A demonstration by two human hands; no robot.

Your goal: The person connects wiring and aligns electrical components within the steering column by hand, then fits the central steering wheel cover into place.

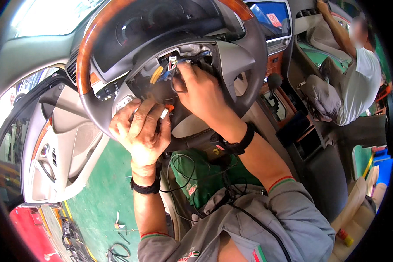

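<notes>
In front of me is a steering wheel (90,48) with wood trim on its rim, its hub opened up. Inside the hub show a white connector (173,60), a yellow connector (156,75) and dark and blue wires (201,56). My right hand (201,95) reaches into the hub, its fingers bent together on a dark wire beside the white connector. My left hand (142,124) is curled at the lower left of the hub, over the silver spoke buttons. A small white-and-orange piece (164,113) shows between its thumb and forefinger; the fingertips are partly hidden.
The instrument cluster (161,22) is behind the wheel, a screen (270,17) at its right. A gear lever (274,82) stands on the centre console. Beyond it is another person (360,83) at the passenger side. The driver's door (67,144) is open; a thin cable hangs over my lap.
</notes>
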